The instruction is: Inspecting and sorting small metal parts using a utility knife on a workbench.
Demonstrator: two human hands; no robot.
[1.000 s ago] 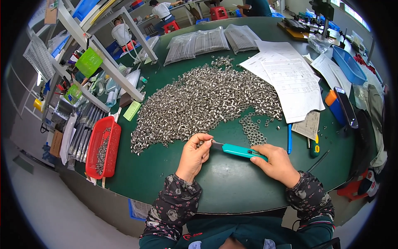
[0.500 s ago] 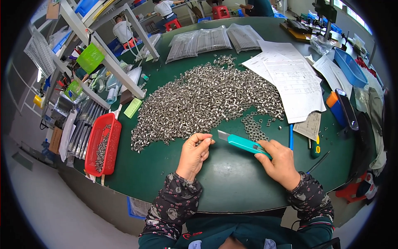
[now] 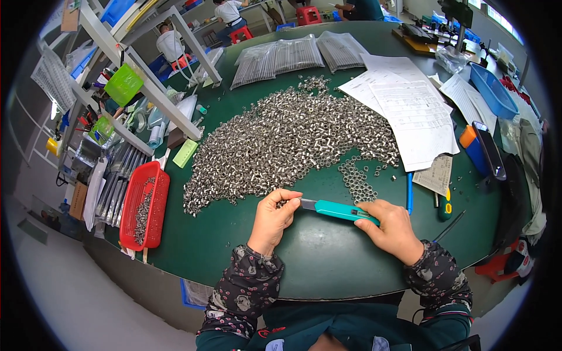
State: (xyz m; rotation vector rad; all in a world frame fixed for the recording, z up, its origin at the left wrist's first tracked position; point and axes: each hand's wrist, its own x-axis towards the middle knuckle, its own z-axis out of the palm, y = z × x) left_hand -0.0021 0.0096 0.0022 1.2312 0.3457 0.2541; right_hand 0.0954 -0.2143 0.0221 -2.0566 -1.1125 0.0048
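My right hand [image 3: 391, 227] grips a teal utility knife [image 3: 339, 209], its blade [image 3: 307, 203] pointing left. The blade tip meets the fingertips of my left hand [image 3: 273, 219], which pinches a small metal ring; the fingers hide most of the ring. Beyond both hands spreads a large heap of small metal rings [image 3: 281, 140] on the green table [image 3: 316, 257]. A patch of rings [image 3: 357, 180] standing on end lies just past the knife.
A red basket [image 3: 158, 202] with some metal pieces stands at the left edge. Paper sheets [image 3: 413, 120], a blue pen [image 3: 409, 190], a phone [image 3: 489, 151] and a yellow-green handled tool [image 3: 446, 206] lie to the right. Bagged rods [image 3: 298, 54] lie at the back.
The knife has moved left and levelled out, so its blade now reaches my left fingertips. My left hand has stayed nearly in place, still pinching the ring.
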